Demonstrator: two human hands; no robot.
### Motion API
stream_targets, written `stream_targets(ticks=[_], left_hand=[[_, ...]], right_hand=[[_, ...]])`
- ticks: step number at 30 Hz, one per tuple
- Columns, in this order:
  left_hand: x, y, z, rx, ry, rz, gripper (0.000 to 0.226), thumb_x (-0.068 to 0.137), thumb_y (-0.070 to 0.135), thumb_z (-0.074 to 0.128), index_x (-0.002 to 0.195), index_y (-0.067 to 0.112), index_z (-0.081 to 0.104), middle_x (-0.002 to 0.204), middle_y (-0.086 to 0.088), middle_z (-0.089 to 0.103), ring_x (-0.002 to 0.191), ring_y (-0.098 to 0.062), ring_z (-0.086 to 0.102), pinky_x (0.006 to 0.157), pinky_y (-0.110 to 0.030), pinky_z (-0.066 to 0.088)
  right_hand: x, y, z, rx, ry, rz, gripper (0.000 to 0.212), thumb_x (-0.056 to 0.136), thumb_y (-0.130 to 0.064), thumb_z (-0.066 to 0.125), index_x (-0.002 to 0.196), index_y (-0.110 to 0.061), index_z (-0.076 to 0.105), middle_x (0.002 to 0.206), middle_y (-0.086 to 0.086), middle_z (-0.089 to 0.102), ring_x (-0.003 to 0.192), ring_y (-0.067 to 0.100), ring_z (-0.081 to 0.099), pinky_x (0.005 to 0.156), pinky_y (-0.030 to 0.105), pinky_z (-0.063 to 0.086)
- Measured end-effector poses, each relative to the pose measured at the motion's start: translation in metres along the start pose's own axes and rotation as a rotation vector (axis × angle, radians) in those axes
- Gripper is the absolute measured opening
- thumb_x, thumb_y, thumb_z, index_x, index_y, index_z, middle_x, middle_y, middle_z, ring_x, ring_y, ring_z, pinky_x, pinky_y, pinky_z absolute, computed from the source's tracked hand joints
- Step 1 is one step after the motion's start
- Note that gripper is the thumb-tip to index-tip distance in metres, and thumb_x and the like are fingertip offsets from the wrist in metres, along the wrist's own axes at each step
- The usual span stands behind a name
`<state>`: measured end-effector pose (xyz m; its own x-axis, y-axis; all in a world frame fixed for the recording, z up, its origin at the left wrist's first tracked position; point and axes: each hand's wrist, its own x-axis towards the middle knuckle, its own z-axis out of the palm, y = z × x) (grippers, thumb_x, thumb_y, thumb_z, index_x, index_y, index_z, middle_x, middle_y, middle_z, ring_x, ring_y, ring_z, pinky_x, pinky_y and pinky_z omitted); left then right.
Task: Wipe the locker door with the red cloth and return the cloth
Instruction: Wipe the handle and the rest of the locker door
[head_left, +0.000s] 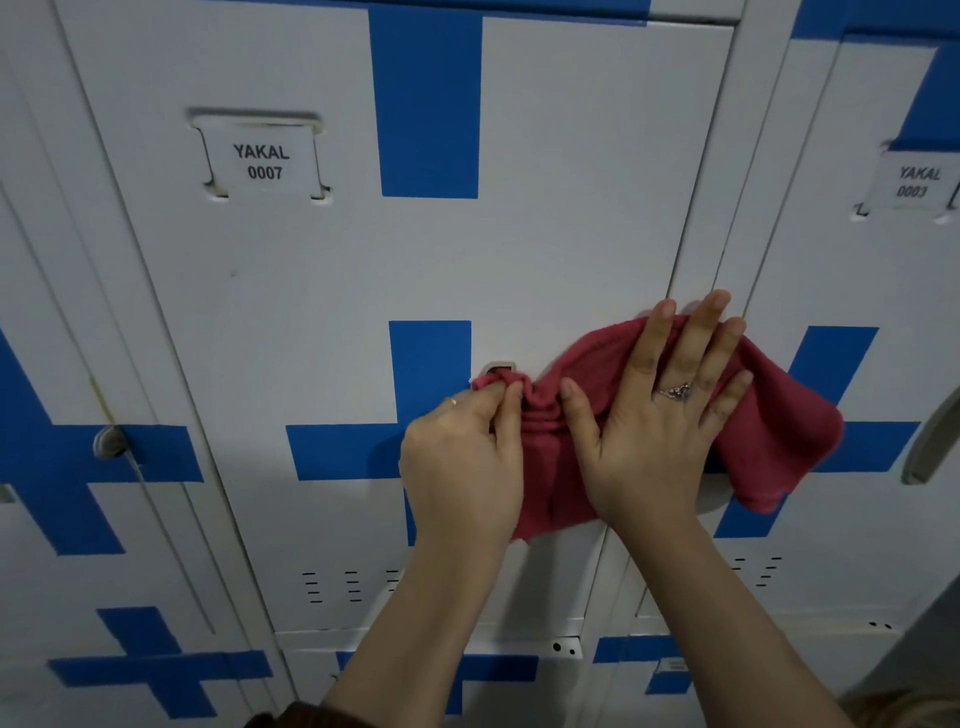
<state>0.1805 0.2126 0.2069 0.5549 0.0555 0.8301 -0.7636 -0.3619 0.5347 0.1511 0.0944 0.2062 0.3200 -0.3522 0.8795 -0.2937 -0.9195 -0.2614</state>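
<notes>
Locker door (545, 249), label YAKAL 0007 (262, 161): shut, white w/ blue cross markings. Red cloth (779, 415) lies spread against the door's lower right and overlaps the seam onto the adjacent locker (857, 270). L hand (462, 462): thumb and forefinger pinch a bunched corner of the cloth at a small recess (498, 368) beside the blue stripe. Some red shows inside the recess, so the corner may be tucked in; cannot confirm. Judged an anchor point, so the fabric doesn't slide off the vertical face. R hand (660, 415): flat, fingers straight and splayed, palm pressing cloth to metal; the wide spread gives max contact per pass. Ring (675, 391) on that hand, no snag seen. Assessment: wiping appears in progress; cannot tell whether the upper panel has been done. Return of cloth outstanding. Risk: the loose lower-right fold hangs near the neighbouring handle (930, 447) and could catch on it.
</notes>
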Motion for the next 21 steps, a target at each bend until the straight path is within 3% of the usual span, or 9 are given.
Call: stream_targets(ticks=[4,9,15,21], left_hand=[[0.005,0.005,0.0,0.013,0.025,-0.008,0.034,0.085,0.031,0.05,0.075,0.009,0.074,0.055,-0.001,0.064,0.048,-0.016,0.058,0.048,-0.03,0.049],[-0.014,-0.005,-0.003,0.056,-0.036,-0.006,0.035,0.086,0.032,0.05,0.072,0.01,0.073,0.048,0.002,0.057,0.041,-0.008,0.047,0.044,-0.016,0.037],[0.001,0.001,-0.002,0.008,-0.012,-0.009,0.037,0.084,0.033,0.049,0.073,0.007,0.073,0.052,-0.003,0.062,0.044,-0.018,0.056,0.047,-0.034,0.051],[0.003,0.001,-0.002,-0.046,0.0,-0.018,0.03,0.084,0.03,0.055,0.082,0.007,0.074,0.062,-0.003,0.067,0.053,-0.017,0.062,0.057,-0.028,0.045]], right_hand=[[0.0,0.0,0.0,-0.003,-0.008,-0.001,0.08,0.088,-0.061,0.026,0.145,-0.013,-0.004,0.15,0.02,-0.002,0.138,0.037,-0.005,0.109,0.051,-0.007],[-0.001,0.0,0.0,-0.003,-0.012,-0.001,0.079,0.088,-0.061,0.024,0.145,-0.014,-0.005,0.149,0.018,-0.003,0.138,0.037,-0.004,0.109,0.051,-0.007],[0.0,0.001,0.0,-0.005,-0.016,0.001,0.08,0.088,-0.062,0.023,0.145,-0.015,-0.007,0.149,0.016,-0.006,0.138,0.036,-0.005,0.11,0.05,-0.008],[0.0,0.001,-0.001,0.008,-0.022,-0.001,0.08,0.087,-0.062,0.024,0.144,-0.016,-0.009,0.149,0.015,-0.008,0.138,0.025,-0.017,0.109,0.049,-0.011]])
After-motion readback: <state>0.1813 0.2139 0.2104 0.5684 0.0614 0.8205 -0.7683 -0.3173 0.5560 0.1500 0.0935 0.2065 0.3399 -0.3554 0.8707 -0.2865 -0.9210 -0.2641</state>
